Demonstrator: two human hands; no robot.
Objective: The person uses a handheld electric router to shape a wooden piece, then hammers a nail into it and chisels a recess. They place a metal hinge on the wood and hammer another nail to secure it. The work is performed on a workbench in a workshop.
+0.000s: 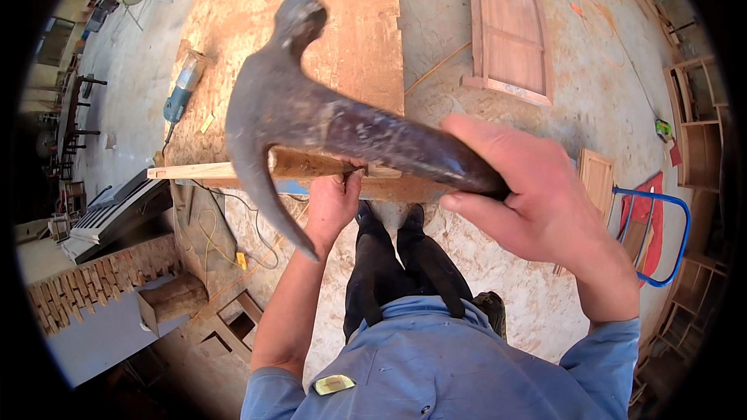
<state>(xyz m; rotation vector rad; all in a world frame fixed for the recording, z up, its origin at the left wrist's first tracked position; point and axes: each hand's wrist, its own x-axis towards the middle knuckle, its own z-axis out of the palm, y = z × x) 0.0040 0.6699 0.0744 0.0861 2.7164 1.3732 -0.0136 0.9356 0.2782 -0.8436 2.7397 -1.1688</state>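
One claw hammer (276, 101) gripped in your right hand (541, 194), your left hand (333, 202) curled around a wooden-handled tool (302, 163), tabletop (358, 39) beyond.

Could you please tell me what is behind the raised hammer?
Behind the hammer are a wooden tabletop, a pale wooden strip and, by the left hand, a wooden handle. The hammer hides stretches of tabletop and strip; anything else lying there cannot be seen.
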